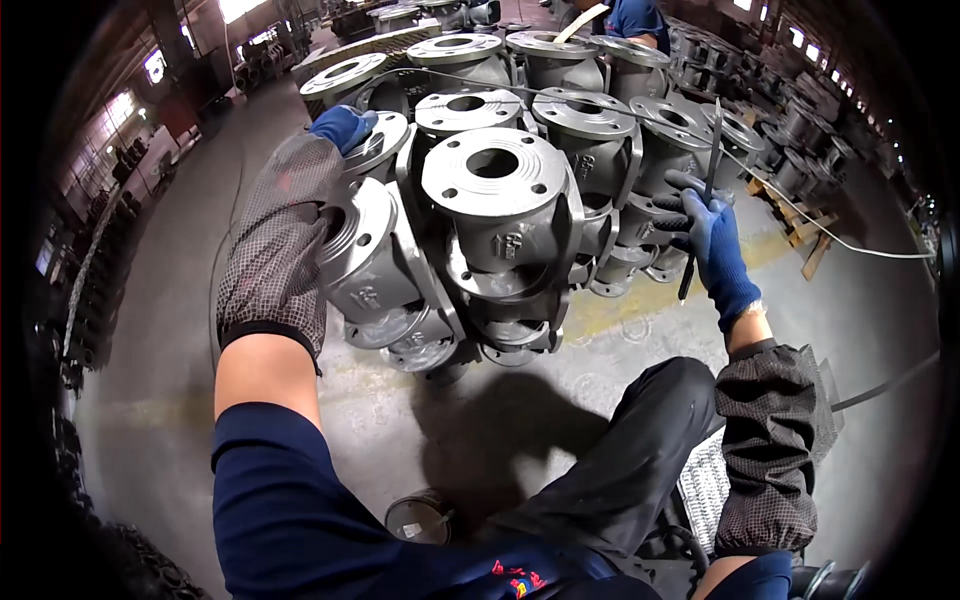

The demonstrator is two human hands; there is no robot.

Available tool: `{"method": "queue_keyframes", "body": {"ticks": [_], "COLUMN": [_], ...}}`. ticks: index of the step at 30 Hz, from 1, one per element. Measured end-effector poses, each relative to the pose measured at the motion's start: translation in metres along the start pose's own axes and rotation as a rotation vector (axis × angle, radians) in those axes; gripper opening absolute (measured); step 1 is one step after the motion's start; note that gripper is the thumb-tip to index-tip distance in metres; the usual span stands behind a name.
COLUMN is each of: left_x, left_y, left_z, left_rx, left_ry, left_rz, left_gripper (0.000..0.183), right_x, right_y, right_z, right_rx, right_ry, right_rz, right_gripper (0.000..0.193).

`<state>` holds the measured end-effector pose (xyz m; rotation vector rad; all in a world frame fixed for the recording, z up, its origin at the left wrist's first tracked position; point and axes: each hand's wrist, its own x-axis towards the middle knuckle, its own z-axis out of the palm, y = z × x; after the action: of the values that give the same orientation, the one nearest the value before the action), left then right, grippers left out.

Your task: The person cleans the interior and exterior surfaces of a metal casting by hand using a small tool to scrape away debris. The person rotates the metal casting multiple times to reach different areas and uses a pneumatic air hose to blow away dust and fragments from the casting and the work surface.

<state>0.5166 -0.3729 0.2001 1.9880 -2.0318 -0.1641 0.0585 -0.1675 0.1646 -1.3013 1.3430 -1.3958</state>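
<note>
Stacked grey flanged valve bodies (508,240) stand in front of me, their round bolt-holed flanges facing up or sideways. My left hand (343,128), in a blue glove, is closed over the rim of a flanged valve body (385,148) at the left of the stack. To the right of the stack, my right hand (712,235), in a blue glove with a grey palm, grips a long, thin, dark file-like tool (714,160). The tool stands nearly upright, apart from the castings, its ends showing above and below the hand.
A pale cable (830,236) runs across the stack and off to the right. Wooden pallet pieces (800,220) lie at the right, with more castings (800,135) behind. Another person (637,18) is beyond the stack. A round bucket-like container (420,518) stands near my legs.
</note>
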Motion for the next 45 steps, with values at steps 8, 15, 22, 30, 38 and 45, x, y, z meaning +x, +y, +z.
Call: {"method": "queue_keyframes", "body": {"ticks": [8, 15, 22, 30, 38, 45], "left_x": [-0.065, -0.060, -0.039, -0.147, -0.156, -0.151], "left_y": [0.091, 0.124, 0.111, 0.208, 0.255, 0.340], "left_z": [0.028, 0.052, 0.074, 0.046, 0.077, 0.127], "left_rx": [-0.262, -0.118, -0.260, -0.529, -0.804, -0.869], "left_ry": [0.078, -0.218, -0.231, -0.310, -0.392, -0.602], "left_rz": [0.138, 0.143, 0.092, 0.154, 0.137, 0.367], "left_gripper": [0.052, 0.061, 0.070, 0.038, 0.069, 0.025], "right_x": [-0.022, 0.001, -0.010, -0.068, -0.090, -0.098], "right_y": [0.041, 0.071, 0.071, 0.059, 0.070, 0.102], "right_z": [0.044, 0.108, 0.124, 0.085, 0.031, -0.037], "right_rx": [0.400, 0.107, 0.294, 0.328, 0.435, 0.263], "right_ry": [0.007, 0.008, 0.130, 0.267, 0.432, 0.705], "right_rz": [0.032, -0.047, -0.174, -0.133, -0.035, -0.018], "right_gripper": [0.024, 0.025, 0.025, 0.025, 0.019, 0.021]}}
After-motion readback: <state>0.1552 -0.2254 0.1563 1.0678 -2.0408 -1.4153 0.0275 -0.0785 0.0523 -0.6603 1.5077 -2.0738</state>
